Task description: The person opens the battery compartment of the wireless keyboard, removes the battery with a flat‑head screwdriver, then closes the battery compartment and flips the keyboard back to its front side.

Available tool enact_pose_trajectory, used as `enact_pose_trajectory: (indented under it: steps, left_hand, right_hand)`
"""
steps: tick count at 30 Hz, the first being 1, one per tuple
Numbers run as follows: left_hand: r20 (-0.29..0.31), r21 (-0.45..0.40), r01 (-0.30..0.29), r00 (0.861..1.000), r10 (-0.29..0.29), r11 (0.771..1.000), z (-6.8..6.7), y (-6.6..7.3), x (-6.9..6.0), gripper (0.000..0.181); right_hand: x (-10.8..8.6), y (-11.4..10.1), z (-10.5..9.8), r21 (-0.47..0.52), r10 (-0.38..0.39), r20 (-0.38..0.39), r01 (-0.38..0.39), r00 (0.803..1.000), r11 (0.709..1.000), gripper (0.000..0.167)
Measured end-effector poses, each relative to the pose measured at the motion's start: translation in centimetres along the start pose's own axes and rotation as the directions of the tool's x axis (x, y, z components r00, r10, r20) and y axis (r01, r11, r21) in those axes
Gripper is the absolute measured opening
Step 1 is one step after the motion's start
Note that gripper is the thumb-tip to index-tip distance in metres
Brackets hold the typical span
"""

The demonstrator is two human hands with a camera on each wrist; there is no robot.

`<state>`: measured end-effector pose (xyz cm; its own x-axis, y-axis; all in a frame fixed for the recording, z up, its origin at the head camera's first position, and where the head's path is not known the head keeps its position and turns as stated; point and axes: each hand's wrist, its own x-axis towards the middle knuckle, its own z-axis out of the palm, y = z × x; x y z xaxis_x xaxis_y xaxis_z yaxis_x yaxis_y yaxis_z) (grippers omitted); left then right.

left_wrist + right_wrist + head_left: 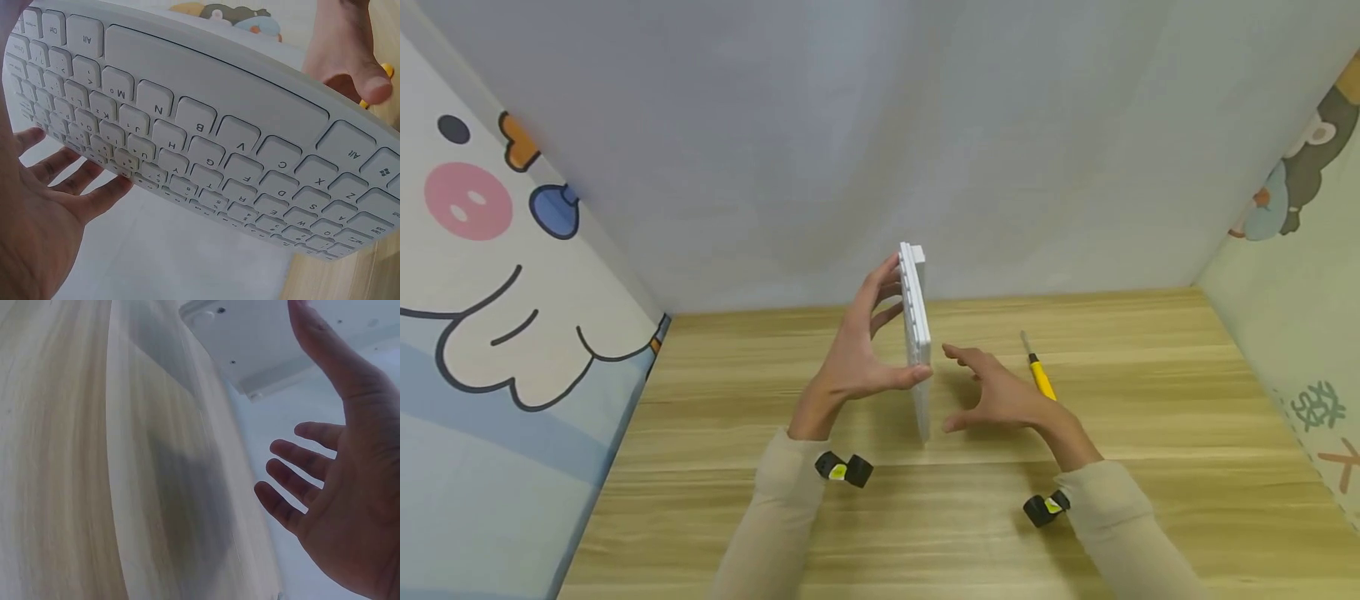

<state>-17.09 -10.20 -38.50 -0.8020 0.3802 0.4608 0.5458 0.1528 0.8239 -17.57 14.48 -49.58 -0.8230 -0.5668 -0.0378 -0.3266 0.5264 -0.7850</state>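
Note:
A white keyboard (pixel 916 308) stands on its edge, turned nearly side-on in the head view. My left hand (pixel 868 346) grips it across its width, thumb on the near long edge and fingers at the far one. In the left wrist view the keys (pixel 206 147) face the left palm. To the right of the keyboard, my right hand (pixel 1000 396) hovers apart from it with fingers spread and nothing in them. The keyboard's underside (pixel 262 337), with small screw holes, shows at the top of the right wrist view.
A screwdriver (pixel 1042 379) with a yellow handle lies on the wooden table (pixel 715 500), just beyond the right wrist. A pale wall (pixel 850 125) rises behind the table. Printed cartoon panels (pixel 467 275) flank it on both sides.

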Motion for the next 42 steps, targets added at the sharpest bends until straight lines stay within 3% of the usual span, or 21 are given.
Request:
enact_pose_trajectory:
  steps: [15,27,36,42]
  left_hand:
    - [0.004,-0.061,-0.016,1.0,0.016,0.998,0.3,0.3,0.2,0.128]
    - [0.037,-0.077,0.019,0.999,-0.016,0.997,-0.3,0.6,0.1,0.133]
    - [0.028,0.067,-0.088,0.996,0.086,0.994,-2.3,1.6,0.4,0.133]
    - [0.041,0.122,-0.097,0.995,0.093,0.988,-3.8,1.4,0.0,0.129]
  right_hand:
    - [0.8,-0.5,2.0,0.023,-0.083,0.049,0.082,0.995,0.996,0.132]
    - [0.6,-0.4,2.2,0.045,-0.076,0.041,0.074,0.996,0.996,0.123]
    - [-0.3,0.2,1.5,-0.002,-0.021,0.02,0.021,1.0,1.0,0.127]
    - [-0.9,0.6,0.3,-0.011,-0.01,0.007,0.01,1.0,1.0,0.129]
